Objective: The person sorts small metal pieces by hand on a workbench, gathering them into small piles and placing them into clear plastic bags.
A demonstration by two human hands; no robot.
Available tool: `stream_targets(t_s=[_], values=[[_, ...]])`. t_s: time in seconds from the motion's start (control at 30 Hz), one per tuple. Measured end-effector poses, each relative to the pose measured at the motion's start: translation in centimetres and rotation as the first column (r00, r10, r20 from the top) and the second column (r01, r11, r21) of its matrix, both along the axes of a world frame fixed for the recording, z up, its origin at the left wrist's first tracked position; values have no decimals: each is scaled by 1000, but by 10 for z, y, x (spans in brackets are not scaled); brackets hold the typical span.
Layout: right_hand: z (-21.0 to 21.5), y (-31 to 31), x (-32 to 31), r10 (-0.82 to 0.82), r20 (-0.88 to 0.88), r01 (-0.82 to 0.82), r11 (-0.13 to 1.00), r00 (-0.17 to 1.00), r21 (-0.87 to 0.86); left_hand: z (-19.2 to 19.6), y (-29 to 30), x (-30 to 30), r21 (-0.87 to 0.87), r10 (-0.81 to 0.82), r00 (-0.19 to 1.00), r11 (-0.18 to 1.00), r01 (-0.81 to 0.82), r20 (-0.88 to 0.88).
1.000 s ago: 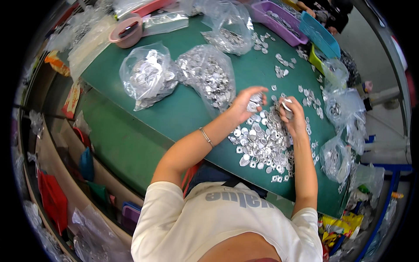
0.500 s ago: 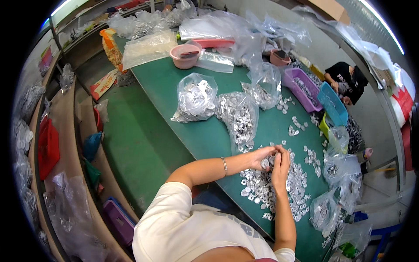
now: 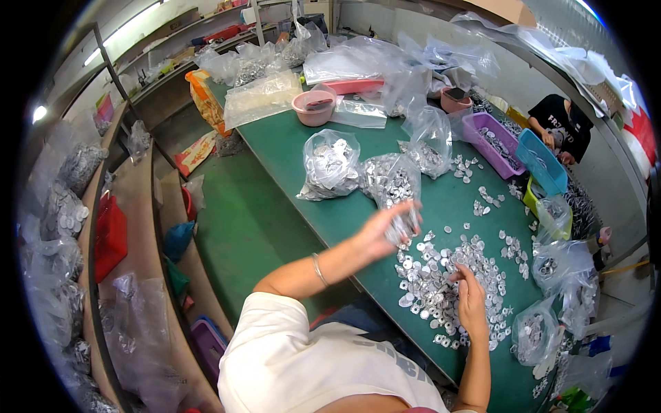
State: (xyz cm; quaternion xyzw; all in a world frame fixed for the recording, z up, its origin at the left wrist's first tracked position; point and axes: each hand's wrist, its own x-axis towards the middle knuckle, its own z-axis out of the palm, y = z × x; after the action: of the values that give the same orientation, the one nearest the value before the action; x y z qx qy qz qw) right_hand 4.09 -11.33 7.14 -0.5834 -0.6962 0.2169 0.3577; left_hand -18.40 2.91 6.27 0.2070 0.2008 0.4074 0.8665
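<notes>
My left hand (image 3: 377, 233), blurred by motion, is closed around a clump of small silver metal pieces (image 3: 403, 224). It is raised over the table in front of an open clear bag of similar pieces (image 3: 394, 180). Over the right part of a loose pile of round, flat silver pieces (image 3: 430, 289) is my right hand (image 3: 472, 303). Its fingers are stretched out, and no piece shows in them. Left of the open bag stands another clear bag, rounded and full of silver pieces (image 3: 330, 165).
Small clusters of pieces (image 3: 513, 251) lie right of the pile. A purple basket (image 3: 492, 141), a blue basket (image 3: 542, 162) and filled bags (image 3: 536, 334) line the right side. Another person (image 3: 561, 127) sits there. A pink bowl (image 3: 313, 110) stands on the green table (image 3: 275, 141).
Both hands were together over the pile. The left has moved away to the upper left with the metal pieces, and the right has come down apart from it. The view has shifted slightly.
</notes>
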Motion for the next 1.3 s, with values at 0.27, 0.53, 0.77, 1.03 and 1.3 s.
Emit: stream_targets(t_s=[0.27,0.53,0.77,1.03,1.3], values=[[-7,-25,14,11,141,-15,1000,990,24,48,114,-117,601,763,509,636,-484,-398],[-1,-32,22,-9,1,9,998,1000,-62,14,137,-129,880,866,235,469,-78,-440],[-5,-49,65,-179,-23,177,982,984,-65,49,99,-108,965,928,286,260,-44,-237],[-13,-71,41,-130,114,140,986,985,-89,13,-48,0,889,598,678,147,433,-428],[-58,-65,17,-182,426,105,975,886,198,-51,-80,51,674,585,584,-84,734,-562]])
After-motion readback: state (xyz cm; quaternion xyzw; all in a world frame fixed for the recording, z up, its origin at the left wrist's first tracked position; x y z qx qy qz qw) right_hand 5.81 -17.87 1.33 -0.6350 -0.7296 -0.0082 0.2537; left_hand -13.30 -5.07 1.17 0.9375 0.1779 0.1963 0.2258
